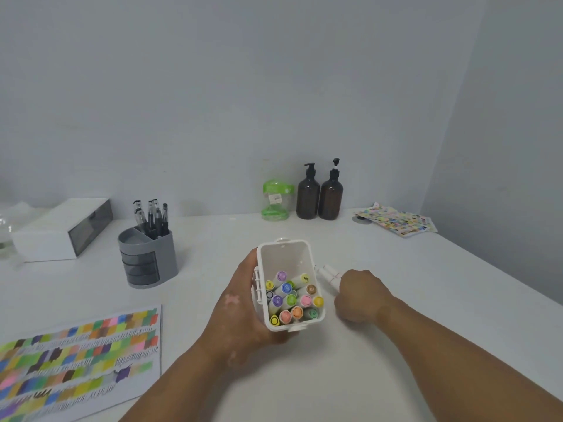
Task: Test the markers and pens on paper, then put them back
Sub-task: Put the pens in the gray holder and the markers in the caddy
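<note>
The right hand (358,295) curls round two white-barrelled markers (327,274) whose long axes run forward and inward from its knuckles, toward the open white plastic marker box (285,257) just beside it, which the left hand (243,303) grips tilted, likely their destination

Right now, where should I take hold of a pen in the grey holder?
Pinch one pen by its capped upper end, coming down from above. The pens stand nearly upright, bunched in the back compartment of the holder, with only their upper parts clear of the rim, so a side approach would likely hit the wall or neighbouring pens.
</note>
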Tool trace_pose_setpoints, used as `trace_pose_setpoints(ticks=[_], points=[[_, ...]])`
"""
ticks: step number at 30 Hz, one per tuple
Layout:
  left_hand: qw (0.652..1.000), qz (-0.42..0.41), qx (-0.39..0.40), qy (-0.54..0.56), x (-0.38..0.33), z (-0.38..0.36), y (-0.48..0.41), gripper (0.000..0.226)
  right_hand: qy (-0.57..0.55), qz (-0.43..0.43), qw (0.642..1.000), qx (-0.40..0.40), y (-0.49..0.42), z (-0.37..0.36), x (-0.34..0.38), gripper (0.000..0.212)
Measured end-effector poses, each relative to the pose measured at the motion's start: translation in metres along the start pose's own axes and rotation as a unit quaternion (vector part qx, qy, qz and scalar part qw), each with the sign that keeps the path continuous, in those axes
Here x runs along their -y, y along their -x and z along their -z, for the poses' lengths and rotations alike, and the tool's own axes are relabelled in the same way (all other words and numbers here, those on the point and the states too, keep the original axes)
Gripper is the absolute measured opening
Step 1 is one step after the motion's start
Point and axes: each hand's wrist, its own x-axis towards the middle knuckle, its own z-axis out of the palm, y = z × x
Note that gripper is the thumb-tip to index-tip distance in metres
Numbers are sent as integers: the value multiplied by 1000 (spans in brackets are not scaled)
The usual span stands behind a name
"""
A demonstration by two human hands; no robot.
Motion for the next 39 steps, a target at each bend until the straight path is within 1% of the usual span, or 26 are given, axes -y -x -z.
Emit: trace_pose_setpoints(ticks=[1, 2, 3, 5, 6, 7, 8, 10, 12, 14, 16, 20, 24, 26, 27, 29, 33, 37, 39], points=[[1000, -2, -3, 0, 1, 1, 1, 112, -87, -28, 996, -6, 4, 7, -2, 21], [1000, -2, -6, 1, 2, 3, 2, 113, -200, -47, 979, -12, 8, 16, -2, 10], [1000, 0, -8, 3, 3, 4, 3, 113, -328, -54, 943, -23, 12, 28, -1, 10], [1000, 1, -10, 4, 4, 6, 3, 113, -556, -26, 830, -38, 27, 59, 8, 11], [1000, -1, -11, 2, 4, 7, 4, 113, -629, -1, 776, -44, 37, 76, 16, 11], [1000, -4, -11, 1, 4, 7, 4, 113, -676, 29, 735, -50, 47, 92, 26, 10], [1000, -5, -12, -2, 4, 7, 3, 113, -700, 61, 709, -60, 57, 108, 36, 11], [1000, -6, -13, -6, 4, 7, 3, 114, -704, 118, 695, -88, 74, 132, 54, 17], [1000, -10, -13, -11, 6, 8, 3, 115, -694, 150, 695, -115, 85, 142, 72, 29], [1000, -11, -15, -23, 7, 8, 4, 115, -660, 164, 718, -145, 92, 140, 86, 26], [999, -12, -19, -27, 8, 9, 4, 116, -614, 179, 752, -160, 91, 133, 94, 20], [1000, -1, -19, -25, 8, 8, 2, 114, -508, 231, 817, -148, 81, 119, 94, 14], [999, 6, -20, -26, 10, 8, 1, 112, -433, 301, 842, -118, 72, 113, 94, 14], [1000, 6, -17, -23, 11, 8, 0, 113, -387, 301, 866, -101, 66, 105, 95, 9], [1000, 7, -16, -22, 11, 8, 0, 112, -369, 294, 876, -97, 63, 101, 95, 11], [1000, 3, -17, -22, 11, 9, -1, 111, -365, 284, 882, -95, 59, 96, 95, 15], [999, 6, -18, -27, 12, 11, -2, 110, -372, 320, 865, -102, 53, 100, 94, 24], [999, 38, -3, -27, 10, 15, -2, 102, -370, 324, 867, -82, 53, 99, 98, 16], [998, 55, 2, -21, 10, 17, -2, 100, -390, 315, 859, -105, 51, 97, 96, 11]])
